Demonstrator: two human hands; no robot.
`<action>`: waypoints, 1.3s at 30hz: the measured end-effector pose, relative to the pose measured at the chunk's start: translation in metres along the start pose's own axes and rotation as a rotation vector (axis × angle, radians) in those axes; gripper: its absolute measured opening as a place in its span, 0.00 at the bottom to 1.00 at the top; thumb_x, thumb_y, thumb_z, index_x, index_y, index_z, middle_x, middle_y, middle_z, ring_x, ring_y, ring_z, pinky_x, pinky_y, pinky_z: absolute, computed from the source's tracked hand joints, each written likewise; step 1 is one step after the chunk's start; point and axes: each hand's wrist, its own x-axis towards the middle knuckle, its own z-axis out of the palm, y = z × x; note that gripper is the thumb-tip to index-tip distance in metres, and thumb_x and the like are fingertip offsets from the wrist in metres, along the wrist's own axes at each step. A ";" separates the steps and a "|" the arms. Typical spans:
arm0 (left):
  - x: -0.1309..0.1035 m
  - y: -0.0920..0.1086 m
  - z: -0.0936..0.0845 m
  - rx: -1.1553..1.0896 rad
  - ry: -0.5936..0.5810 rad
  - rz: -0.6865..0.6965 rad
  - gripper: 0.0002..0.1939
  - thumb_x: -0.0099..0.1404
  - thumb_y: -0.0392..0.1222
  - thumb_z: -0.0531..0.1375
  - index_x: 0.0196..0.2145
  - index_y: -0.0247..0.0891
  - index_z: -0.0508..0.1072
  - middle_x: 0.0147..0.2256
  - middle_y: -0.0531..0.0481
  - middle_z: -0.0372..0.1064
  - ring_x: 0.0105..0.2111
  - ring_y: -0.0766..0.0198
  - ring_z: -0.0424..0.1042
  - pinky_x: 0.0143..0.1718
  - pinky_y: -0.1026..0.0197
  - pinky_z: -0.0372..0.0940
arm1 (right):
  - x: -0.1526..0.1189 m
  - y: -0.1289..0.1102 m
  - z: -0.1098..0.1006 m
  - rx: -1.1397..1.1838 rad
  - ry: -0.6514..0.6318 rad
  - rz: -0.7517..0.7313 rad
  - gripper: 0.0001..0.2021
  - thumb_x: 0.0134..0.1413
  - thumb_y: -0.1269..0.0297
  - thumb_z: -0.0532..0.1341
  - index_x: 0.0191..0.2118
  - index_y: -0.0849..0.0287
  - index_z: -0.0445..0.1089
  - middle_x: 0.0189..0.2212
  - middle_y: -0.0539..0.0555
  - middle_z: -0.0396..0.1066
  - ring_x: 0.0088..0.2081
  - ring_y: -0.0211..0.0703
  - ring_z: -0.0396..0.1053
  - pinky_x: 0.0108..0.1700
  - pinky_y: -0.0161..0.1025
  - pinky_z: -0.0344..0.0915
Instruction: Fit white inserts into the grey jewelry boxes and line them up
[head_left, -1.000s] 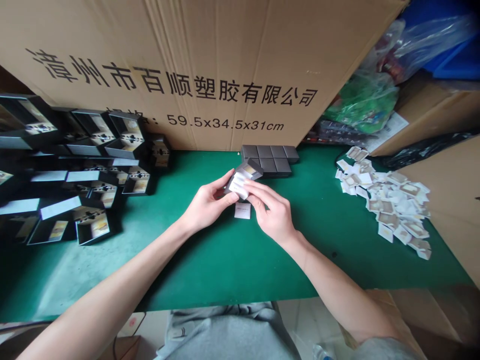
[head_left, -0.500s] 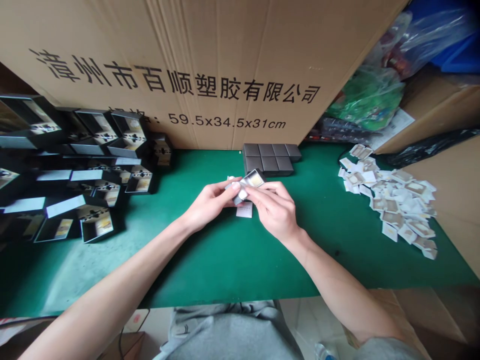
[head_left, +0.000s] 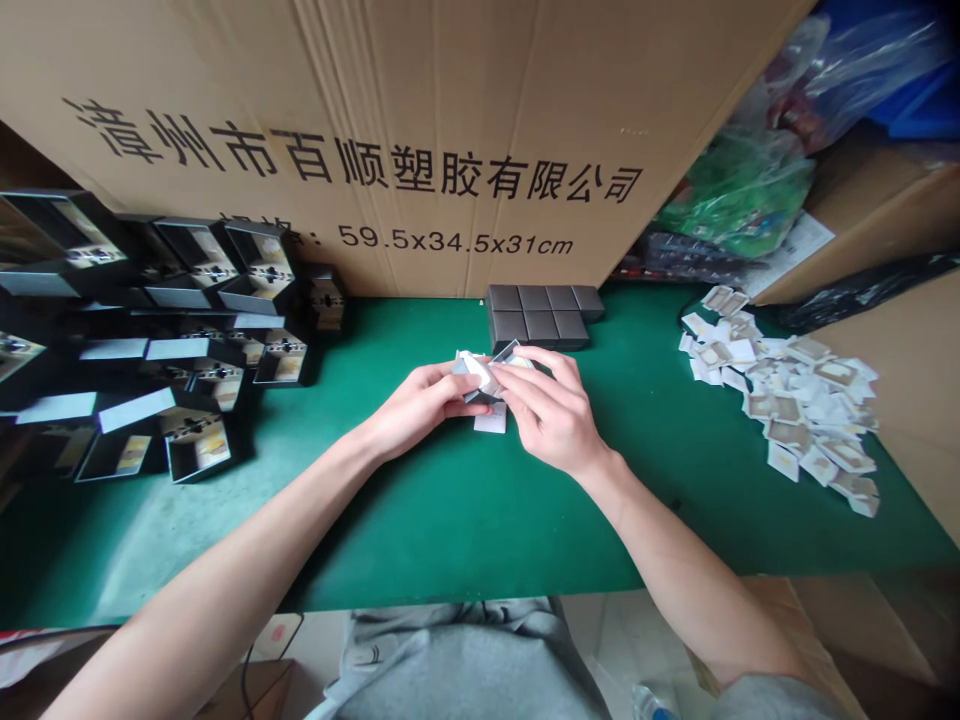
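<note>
A small dark hinged jewelry box (head_left: 481, 397) is held open over the table between my two hands. My left hand (head_left: 416, 405) grips its left side, thumb on top. A white insert (head_left: 474, 366) shows at the box's opening, tilted, and whether it is fully seated I cannot tell. My right hand (head_left: 555, 410) is closed on the box's right side, with fingertips against the insert and the raised part; they hide much of the inside. Just below the box, a small white card (head_left: 490, 420) lies on the table.
Closed dark boxes (head_left: 536, 315) stand in a block behind my hands. Opened boxes (head_left: 199, 440) are stacked at the left. White inserts (head_left: 814, 400) lie heaped at the right on the green table (head_left: 450, 540). A large carton (head_left: 420, 90) walls the back.
The white insert now shows larger at the box's opening. My right fingers have shifted over the box, and its light interior is more covered.
</note>
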 end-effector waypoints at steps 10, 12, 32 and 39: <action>0.000 0.004 0.005 -0.016 0.141 -0.056 0.17 0.61 0.41 0.64 0.47 0.35 0.70 0.36 0.49 0.75 0.30 0.67 0.76 0.36 0.62 0.75 | 0.000 0.004 -0.001 -0.004 -0.055 -0.026 0.13 0.62 0.69 0.63 0.52 0.54 0.74 0.43 0.53 0.81 0.49 0.50 0.74 0.53 0.53 0.68; 0.000 0.003 0.005 0.012 0.149 -0.062 0.16 0.61 0.41 0.64 0.45 0.36 0.67 0.33 0.50 0.75 0.27 0.67 0.76 0.34 0.61 0.74 | 0.000 0.004 -0.002 0.001 -0.064 -0.031 0.12 0.62 0.68 0.63 0.50 0.54 0.74 0.42 0.53 0.81 0.47 0.49 0.75 0.53 0.53 0.68; -0.004 0.004 0.001 0.110 0.009 -0.091 0.19 0.63 0.46 0.65 0.43 0.40 0.60 0.32 0.53 0.75 0.28 0.63 0.79 0.35 0.59 0.76 | 0.000 0.004 -0.007 0.345 -0.227 0.084 0.22 0.65 0.66 0.61 0.63 0.51 0.65 0.56 0.56 0.73 0.56 0.50 0.71 0.58 0.53 0.71; -0.002 0.002 0.002 0.087 0.021 -0.052 0.18 0.64 0.46 0.65 0.41 0.40 0.59 0.33 0.53 0.75 0.30 0.65 0.78 0.36 0.60 0.75 | 0.002 -0.002 -0.004 0.293 -0.186 0.099 0.19 0.66 0.68 0.60 0.60 0.54 0.68 0.54 0.58 0.74 0.55 0.49 0.70 0.57 0.52 0.72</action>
